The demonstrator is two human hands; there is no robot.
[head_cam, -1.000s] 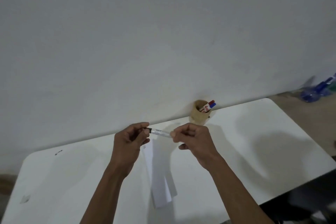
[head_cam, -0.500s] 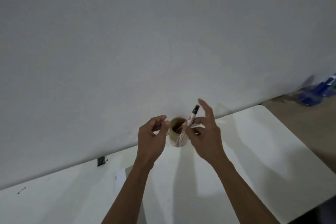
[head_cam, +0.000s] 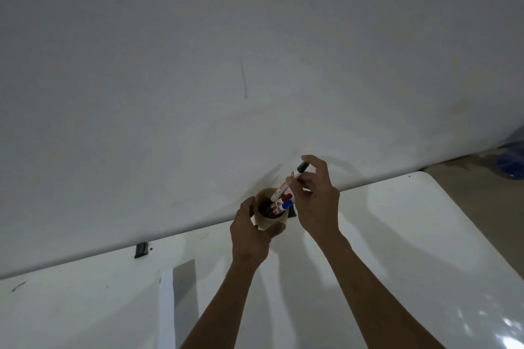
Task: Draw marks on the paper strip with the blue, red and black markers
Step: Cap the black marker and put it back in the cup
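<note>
A tan cup (head_cam: 266,222) stands at the far edge of the white table (head_cam: 397,235), against the wall. My left hand (head_cam: 249,232) wraps around the cup's near side. My right hand (head_cam: 314,201) pinches the black-capped marker (head_cam: 289,183), tilted, its lower end inside the cup. The red marker (head_cam: 286,198) and the blue marker (head_cam: 287,205) lean in the cup, caps up. The white paper strip (head_cam: 166,300) lies flat on the table to the left of my forearms.
A plain white wall (head_cam: 255,65) rises right behind the table. A small dark clip (head_cam: 141,249) sits at the table's far edge, left of the cup. A blue object (head_cam: 510,161) lies on the floor at far right.
Both hands left the paper strip and rose to the cup. The capped black marker swung from level between both hands to tilted in my right hand, end in the cup. My left hand took hold of the cup.
</note>
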